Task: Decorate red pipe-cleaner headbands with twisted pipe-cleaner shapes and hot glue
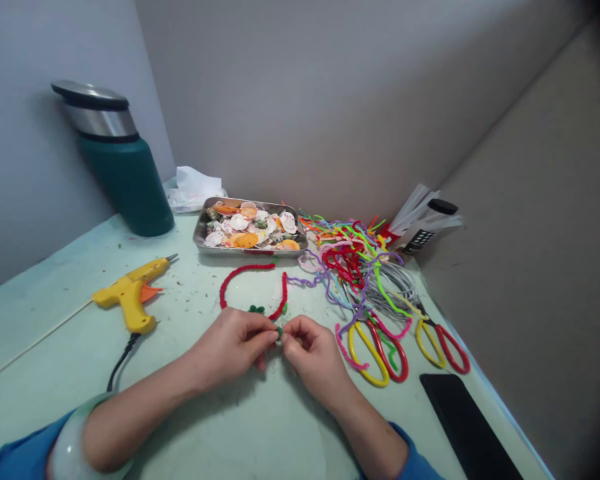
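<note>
Between my two hands is a small piece of dark green pipe cleaner [279,333], mostly covered by fingertips. My left hand [240,343] pinches it from the left, thumb against forefinger. From the other side my right hand [313,353] grips it, also closed. Just beyond my hands lies a red pipe cleaner [223,287] bent into an open loop, its near part hidden behind my hands. A small dark green curled piece [257,309] rests at the loop's near side.
A yellow glue gun [130,290] lies left with its cord. Behind are a metal tray [230,253] of shells and a teal bottle [125,180]. Tangled pipe cleaners [347,263], two scissors [380,353] [443,343], a black phone-like slab [467,423] and glue sticks [415,207] occupy the right.
</note>
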Demonstrator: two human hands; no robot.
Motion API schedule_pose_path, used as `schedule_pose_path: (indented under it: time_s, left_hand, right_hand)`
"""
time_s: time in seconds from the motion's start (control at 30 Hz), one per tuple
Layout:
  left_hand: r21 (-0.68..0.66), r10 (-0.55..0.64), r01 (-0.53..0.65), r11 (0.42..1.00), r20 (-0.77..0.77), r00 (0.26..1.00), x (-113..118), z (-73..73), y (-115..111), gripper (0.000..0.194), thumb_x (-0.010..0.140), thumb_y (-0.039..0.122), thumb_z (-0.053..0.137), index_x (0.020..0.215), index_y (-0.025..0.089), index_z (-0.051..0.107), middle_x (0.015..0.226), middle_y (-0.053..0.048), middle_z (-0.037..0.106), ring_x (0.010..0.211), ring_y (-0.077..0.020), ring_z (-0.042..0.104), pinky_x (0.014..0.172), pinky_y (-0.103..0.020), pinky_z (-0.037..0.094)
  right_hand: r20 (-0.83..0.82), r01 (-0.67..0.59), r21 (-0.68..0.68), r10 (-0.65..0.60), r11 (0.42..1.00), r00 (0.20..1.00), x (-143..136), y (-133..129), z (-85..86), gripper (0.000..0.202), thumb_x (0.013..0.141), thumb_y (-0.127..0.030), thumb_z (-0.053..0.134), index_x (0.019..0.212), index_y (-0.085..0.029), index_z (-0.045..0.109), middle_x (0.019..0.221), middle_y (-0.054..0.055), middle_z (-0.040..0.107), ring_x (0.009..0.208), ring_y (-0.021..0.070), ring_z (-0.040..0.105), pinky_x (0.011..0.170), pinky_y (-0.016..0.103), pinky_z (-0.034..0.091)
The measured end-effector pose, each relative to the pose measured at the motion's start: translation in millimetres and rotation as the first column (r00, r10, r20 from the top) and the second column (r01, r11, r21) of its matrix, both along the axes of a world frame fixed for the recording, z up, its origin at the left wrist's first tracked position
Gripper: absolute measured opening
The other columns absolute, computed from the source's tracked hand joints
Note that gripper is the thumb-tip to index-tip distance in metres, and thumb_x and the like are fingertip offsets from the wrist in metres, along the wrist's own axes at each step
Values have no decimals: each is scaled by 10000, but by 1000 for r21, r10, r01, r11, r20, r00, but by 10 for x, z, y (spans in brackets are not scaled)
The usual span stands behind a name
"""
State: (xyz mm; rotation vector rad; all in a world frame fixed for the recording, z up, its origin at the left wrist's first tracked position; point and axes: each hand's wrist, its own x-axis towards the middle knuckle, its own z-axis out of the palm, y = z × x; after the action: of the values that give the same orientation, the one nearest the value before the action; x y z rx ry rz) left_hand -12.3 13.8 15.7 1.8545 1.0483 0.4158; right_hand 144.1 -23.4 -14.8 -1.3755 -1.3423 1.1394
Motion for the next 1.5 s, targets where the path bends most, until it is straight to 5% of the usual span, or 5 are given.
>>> schedule_pose_path:
  time_s: [0.27, 0.5, 0.63, 1.17, 1.5]
  left_hand:
    - [28, 22, -23, 999, 35, 999, 9, 18, 6, 236, 832, 325, 455, 732, 177, 609, 555, 13, 605, 529, -133, 544, 529, -215, 370]
    - [-359, 148, -53, 932, 243, 958, 29, 11, 35, 285, 794, 419, 522, 685, 158, 561, 490, 39, 537, 415, -96, 468, 455, -217, 357]
    - [-431, 159, -30, 902, 267, 951, 36, 33, 44, 314, 771, 448, 544, 664, 153, 552, 505, 36, 545, 408, -86, 450, 440, -216, 352]
    - [65, 144, -143, 988, -4, 990, 109, -60, -109, 180, 840, 207, 331, 660, 222, 339, 589, 56, 386, 573, -139, 389, 536, -273, 281]
    - [13, 133, -135, 991, 85, 987, 120, -68, -122, 203, 875, 234, 295, 674, 224, 318, 629, 54, 362, 611, -144, 375, 576, -288, 292]
  right_hand:
    - [133, 2, 191, -28, 982, 991, 2, -31, 7, 92, 787, -196, 510, 701, -167, 531, 591, -42, 485, 505, 85, 416, 468, 193, 351]
    - [244, -40, 413, -68, 910, 967, 18, -36, 23, 117, 816, -191, 551, 926, -185, 590, 810, 21, 556, 609, 113, 502, 547, 234, 416]
    - [291, -69, 475, -82, 877, 953, 32, -26, 27, 121, 832, -157, 531, 896, -190, 629, 812, 40, 576, 696, 146, 549, 601, 263, 444]
    - [498, -154, 534, -161, 831, 852, -32, -88, -27, 191, 855, -140, 451, 915, -159, 632, 789, 71, 581, 683, 166, 555, 603, 278, 443]
    - [282, 20, 534, -201, 845, 938, -111, -62, -22, 156, 824, -112, 474, 793, -169, 616, 705, 25, 535, 629, 139, 509, 561, 257, 406]
